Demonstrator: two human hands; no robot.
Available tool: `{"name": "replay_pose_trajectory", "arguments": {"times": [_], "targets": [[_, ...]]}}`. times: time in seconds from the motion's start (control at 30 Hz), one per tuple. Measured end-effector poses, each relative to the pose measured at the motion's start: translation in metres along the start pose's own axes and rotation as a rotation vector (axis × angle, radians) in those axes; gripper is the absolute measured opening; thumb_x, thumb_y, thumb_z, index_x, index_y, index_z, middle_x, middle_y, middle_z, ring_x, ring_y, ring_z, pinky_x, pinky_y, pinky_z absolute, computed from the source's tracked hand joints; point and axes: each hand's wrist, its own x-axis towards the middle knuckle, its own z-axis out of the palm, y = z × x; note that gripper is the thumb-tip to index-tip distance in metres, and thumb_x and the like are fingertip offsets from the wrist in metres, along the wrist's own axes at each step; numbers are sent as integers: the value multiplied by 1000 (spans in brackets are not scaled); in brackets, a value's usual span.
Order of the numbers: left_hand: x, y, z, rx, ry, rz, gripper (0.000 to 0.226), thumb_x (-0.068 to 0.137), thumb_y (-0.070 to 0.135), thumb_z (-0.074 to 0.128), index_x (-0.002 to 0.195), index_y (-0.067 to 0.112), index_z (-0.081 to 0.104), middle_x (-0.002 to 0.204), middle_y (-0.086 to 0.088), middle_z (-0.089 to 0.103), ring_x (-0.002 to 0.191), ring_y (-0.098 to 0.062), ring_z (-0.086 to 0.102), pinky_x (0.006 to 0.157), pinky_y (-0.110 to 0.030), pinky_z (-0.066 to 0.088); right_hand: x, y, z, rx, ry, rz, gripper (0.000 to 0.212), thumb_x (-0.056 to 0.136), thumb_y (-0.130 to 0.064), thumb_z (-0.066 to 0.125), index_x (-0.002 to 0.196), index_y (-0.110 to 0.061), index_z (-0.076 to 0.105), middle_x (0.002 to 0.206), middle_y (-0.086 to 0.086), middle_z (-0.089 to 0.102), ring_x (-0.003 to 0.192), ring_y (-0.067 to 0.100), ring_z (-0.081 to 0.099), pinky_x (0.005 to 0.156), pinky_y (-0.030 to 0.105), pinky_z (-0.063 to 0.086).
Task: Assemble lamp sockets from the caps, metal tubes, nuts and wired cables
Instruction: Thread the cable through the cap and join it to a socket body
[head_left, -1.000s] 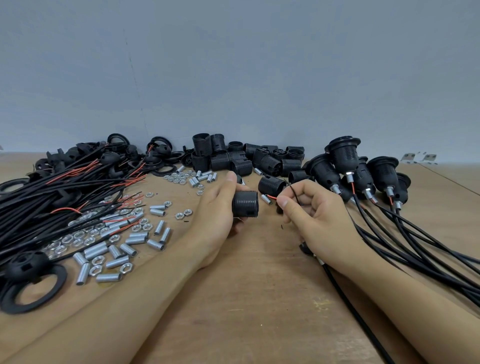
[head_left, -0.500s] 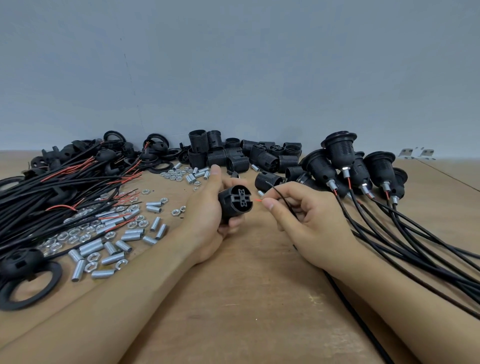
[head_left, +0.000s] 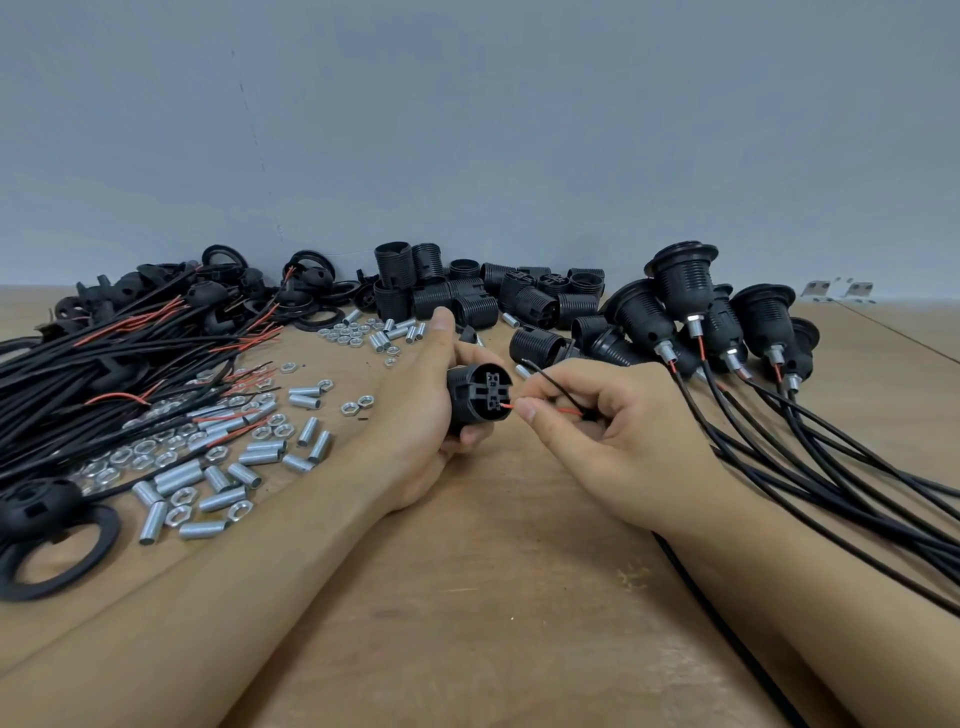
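No text, label, brand or number can be read anywhere. The only candidate is a small pale mark moulded into the terminal face of the black socket body (head_left: 480, 397), which the left hand (head_left: 426, 410) grips, and it is too small and blurred to make out.

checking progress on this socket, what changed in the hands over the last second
The left hand turned the black socket body from side-on to show its terminal end. The right hand brought the red wire in until its tip met that end. Both grips held; the piles of parts on the table stayed put.
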Motion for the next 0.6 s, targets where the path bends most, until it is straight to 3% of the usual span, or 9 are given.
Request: {"name": "replay_pose_trajectory", "arguments": {"times": [0.3, 0.47, 0.6], "targets": [[0, -2, 4, 33, 30, 69, 64, 105, 48, 32, 62, 13, 63, 48, -9, 55, 31, -14, 38, 35, -13, 25, -1, 1, 0, -89, -40, 12, 9, 91, -11, 67, 82, -13, 70, 53, 0, 55, 47, 20, 50, 52, 42, 46], [0, -4, 4, 55, 60, 80, 61, 106, 48, 32, 66, 12, 60, 47, -6, 55, 32, -14, 37, 36, -14, 24, 0, -1, 4, -244, 1, 28, 9, 90, -16, 68, 81, -14, 69, 49, -10, 50, 47, 14, 48, 46, 28, 41], [0, -5, 6, 86, 72, 101, 64, 107, 45, 32, 58, 17, 63, 46, -8, 53, 33, -15, 39, 36, -15, 24, -1, -4, 5, -250, -6, 43, 11, 90, -15, 68, 79, -16, 66, 46, -9, 46, 48, 16, 47, 46, 19, 33]]}}
